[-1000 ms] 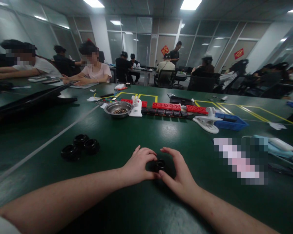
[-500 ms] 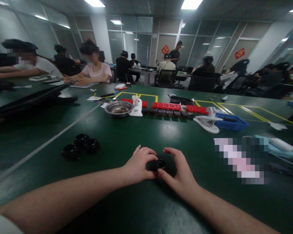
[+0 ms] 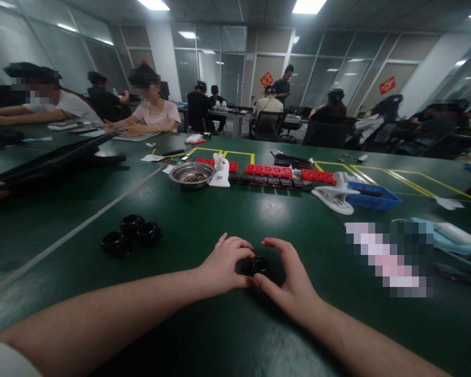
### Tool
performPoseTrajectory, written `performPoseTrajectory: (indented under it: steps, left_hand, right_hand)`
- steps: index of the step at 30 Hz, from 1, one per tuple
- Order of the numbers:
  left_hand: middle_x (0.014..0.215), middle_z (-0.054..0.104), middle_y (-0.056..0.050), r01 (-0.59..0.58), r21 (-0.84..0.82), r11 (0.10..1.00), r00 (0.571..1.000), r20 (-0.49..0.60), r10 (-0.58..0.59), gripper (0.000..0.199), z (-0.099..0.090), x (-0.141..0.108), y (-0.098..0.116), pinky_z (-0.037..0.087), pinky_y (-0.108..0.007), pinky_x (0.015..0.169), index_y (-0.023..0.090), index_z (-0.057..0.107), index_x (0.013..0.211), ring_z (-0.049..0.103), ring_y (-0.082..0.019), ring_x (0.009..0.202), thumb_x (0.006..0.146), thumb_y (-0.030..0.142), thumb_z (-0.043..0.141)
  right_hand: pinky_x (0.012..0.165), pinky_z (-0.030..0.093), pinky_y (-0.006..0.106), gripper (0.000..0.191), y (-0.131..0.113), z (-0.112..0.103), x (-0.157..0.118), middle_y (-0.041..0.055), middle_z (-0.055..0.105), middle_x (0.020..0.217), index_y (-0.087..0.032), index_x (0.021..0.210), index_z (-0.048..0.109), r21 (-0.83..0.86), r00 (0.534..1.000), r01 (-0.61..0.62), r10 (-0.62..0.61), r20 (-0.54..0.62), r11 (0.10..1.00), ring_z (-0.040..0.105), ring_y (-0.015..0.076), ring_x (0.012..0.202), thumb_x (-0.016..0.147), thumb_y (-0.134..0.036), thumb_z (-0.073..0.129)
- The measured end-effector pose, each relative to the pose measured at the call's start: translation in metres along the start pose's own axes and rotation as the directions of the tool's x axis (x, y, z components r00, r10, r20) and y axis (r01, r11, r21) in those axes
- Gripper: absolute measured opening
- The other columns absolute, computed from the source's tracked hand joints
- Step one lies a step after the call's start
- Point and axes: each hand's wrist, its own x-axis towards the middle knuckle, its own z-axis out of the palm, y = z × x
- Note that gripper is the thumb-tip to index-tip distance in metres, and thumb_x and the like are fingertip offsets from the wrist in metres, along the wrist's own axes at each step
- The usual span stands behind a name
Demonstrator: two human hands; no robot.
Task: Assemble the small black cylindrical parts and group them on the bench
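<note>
A small black ring-shaped part is between my two hands, low over the green table. My left hand curls round its left side, with fingers and thumb closed on it. My right hand has its thumb tip at the near edge of the part, while its index finger stretches out beyond the far side, apart from the thumb. Three black rings stand grouped on the table to the left. The underside of the held part is hidden.
Beyond my hands are a metal bowl of small pieces, a white clip stand, red strips, a white clamp and a blue tray. Several people sit at tables; one stands behind.
</note>
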Motion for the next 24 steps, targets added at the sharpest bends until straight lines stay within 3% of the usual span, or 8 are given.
performPoseTrajectory:
  steps: [4,9,13,19,24]
  left_hand:
    - [0.108,0.054,-0.003,0.002,0.003,1.0,1.0,0.009,-0.002,0.034,0.0002,0.0003,-0.0007,0.013,-0.055,0.101,0.023,0.059,0.091,0.044,-0.024,0.108,0.063,0.04,0.068]
    - [0.109,0.053,-0.003,-0.002,0.003,1.0,1.0,0.008,0.002,0.038,-0.0007,0.0002,0.0005,0.012,-0.056,0.101,0.024,0.059,0.093,0.043,-0.024,0.109,0.062,0.044,0.067]
    - [0.108,0.054,-0.004,0.006,0.003,1.0,1.0,0.008,-0.006,0.033,-0.0008,-0.0002,0.0016,0.013,-0.055,0.101,0.023,0.059,0.089,0.043,-0.024,0.109,0.063,0.041,0.067]
    - [0.108,0.054,-0.003,0.001,0.007,1.0,1.0,0.01,-0.001,0.032,0.0007,0.0003,0.0,0.012,-0.055,0.101,0.022,0.059,0.088,0.044,-0.024,0.108,0.063,0.04,0.067]
    - [0.108,0.054,-0.002,-0.006,0.006,1.0,1.0,0.002,0.006,0.038,0.0011,0.0002,-0.001,0.012,-0.056,0.101,0.024,0.059,0.093,0.044,-0.024,0.108,0.061,0.042,0.068]
  right_hand:
    - [0.08,0.045,0.044,0.042,0.0019,0.0027,0.0008,0.0066,0.055,0.094,-0.022,0.108,0.039,0.032,1.0,-0.013,0.014,-0.012,0.999,0.055,0.0234,0.09,0.07,-0.023,0.058]
    - [0.091,0.038,0.046,0.054,0.0007,-0.0001,-0.0015,0.0095,0.05,0.115,-0.022,0.123,0.026,0.164,0.993,0.074,-0.087,0.079,0.984,0.048,0.0238,0.108,0.072,-0.015,0.045]
    - [0.092,0.037,0.046,0.053,0.0002,-0.0002,-0.0001,0.0112,0.047,0.116,-0.02,0.12,0.031,0.058,0.999,0.041,-0.043,0.022,0.997,0.045,0.0256,0.109,0.071,-0.019,0.052]
    - [0.078,0.045,0.044,0.048,0.0019,0.0032,0.0015,0.0075,0.053,0.095,-0.022,0.108,0.039,-0.023,0.998,-0.019,0.017,-0.057,1.0,0.054,0.0248,0.089,0.067,-0.025,0.063]
    - [0.086,0.042,0.045,0.049,0.0015,0.0002,-0.0002,0.0069,0.055,0.101,-0.024,0.117,0.031,0.135,0.997,0.049,-0.056,0.049,0.99,0.053,0.0229,0.097,0.072,-0.015,0.047]
